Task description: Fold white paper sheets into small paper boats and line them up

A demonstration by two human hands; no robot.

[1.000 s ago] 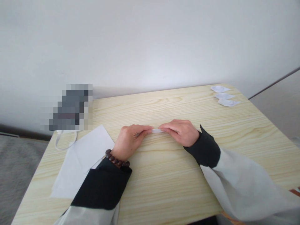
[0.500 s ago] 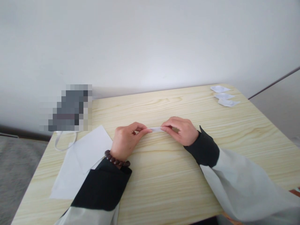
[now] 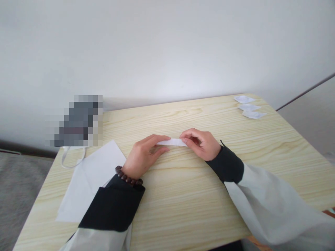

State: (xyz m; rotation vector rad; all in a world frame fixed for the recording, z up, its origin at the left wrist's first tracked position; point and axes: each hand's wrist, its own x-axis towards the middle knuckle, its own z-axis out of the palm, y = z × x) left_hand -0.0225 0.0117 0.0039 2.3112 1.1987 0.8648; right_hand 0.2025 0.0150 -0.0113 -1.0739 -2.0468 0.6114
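Observation:
Between my hands, above the middle of the wooden table [image 3: 167,195], is a narrow white folded paper strip [image 3: 175,142]. My right hand [image 3: 202,143] pinches the strip's right end between thumb and fingers. Around the left end, my left hand [image 3: 142,153] has its thumb and fingers apart, thumb below the strip and fingertips at its upper edge. Part of the left end shows in that gap. A dark bead bracelet [image 3: 128,177] circles my left wrist.
White paper sheets [image 3: 96,174] lie at the left, partly under my left sleeve. Beyond them are a blurred-out dark object [image 3: 78,122] and a white loop [image 3: 62,160]. Three folded white paper pieces [image 3: 253,114] sit at the far right corner. A wall [image 3: 167,52] stands behind the table.
My left thumb and fingers have parted from their pinch, baring more of the strip's left end. My right hand keeps its pinch, nearly in place.

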